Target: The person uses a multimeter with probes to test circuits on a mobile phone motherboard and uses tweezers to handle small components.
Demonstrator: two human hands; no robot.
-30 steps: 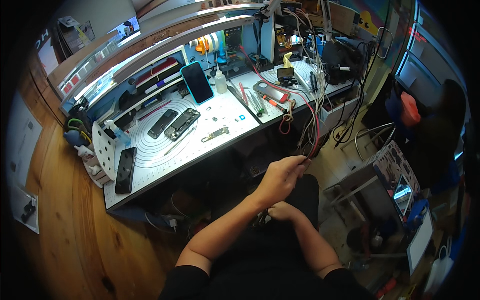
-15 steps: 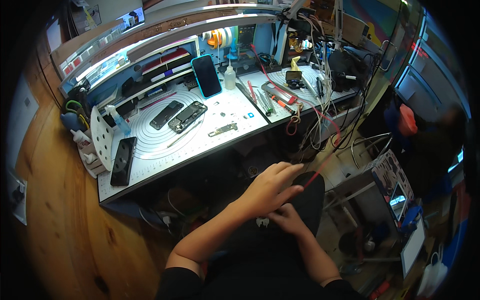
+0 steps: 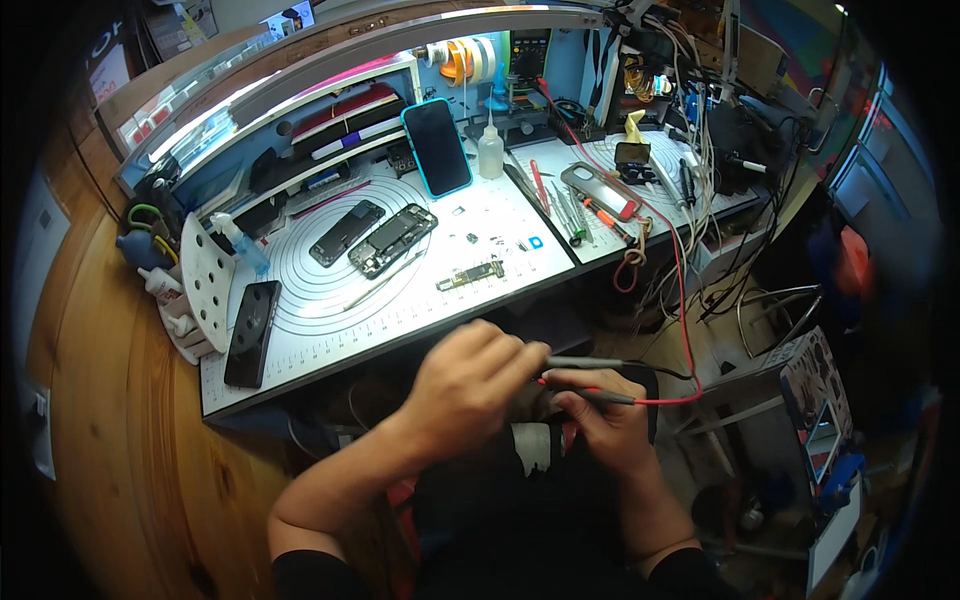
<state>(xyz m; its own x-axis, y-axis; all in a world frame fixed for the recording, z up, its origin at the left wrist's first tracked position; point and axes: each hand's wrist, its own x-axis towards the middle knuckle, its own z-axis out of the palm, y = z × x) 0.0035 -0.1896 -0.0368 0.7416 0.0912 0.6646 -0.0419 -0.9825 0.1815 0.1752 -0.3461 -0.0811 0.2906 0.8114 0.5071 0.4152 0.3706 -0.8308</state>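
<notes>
Both hands are in front of my body, close together, just below the bench's front edge. My left hand (image 3: 468, 378) is closed on a grey test probe (image 3: 588, 363) with a black lead, whose handle sticks out to the right. My right hand (image 3: 618, 432) pinches a second test probe (image 3: 608, 396), dark-bodied with a red lead (image 3: 686, 330). Their tips meet near my left fingers, where I cannot make them out clearly. The red lead runs back to the multimeter (image 3: 528, 58) at the bench's rear. Nearest on the mat lies a bare phone circuit board (image 3: 470, 276).
On the white mat (image 3: 330, 325) lie an opened phone housing (image 3: 393, 241), a dark phone part (image 3: 347, 233), tweezers (image 3: 383, 281) and a black phone (image 3: 253, 333). A blue-cased phone (image 3: 437, 148) leans beside a dropper bottle (image 3: 490, 152). Screwdrivers (image 3: 608, 219) and tangled cables (image 3: 700, 150) are right.
My left hand has swung left and turned over, now gripping the black-lead probe. My right hand has risen with the red-lead probe in it. The view has shifted slightly.
</notes>
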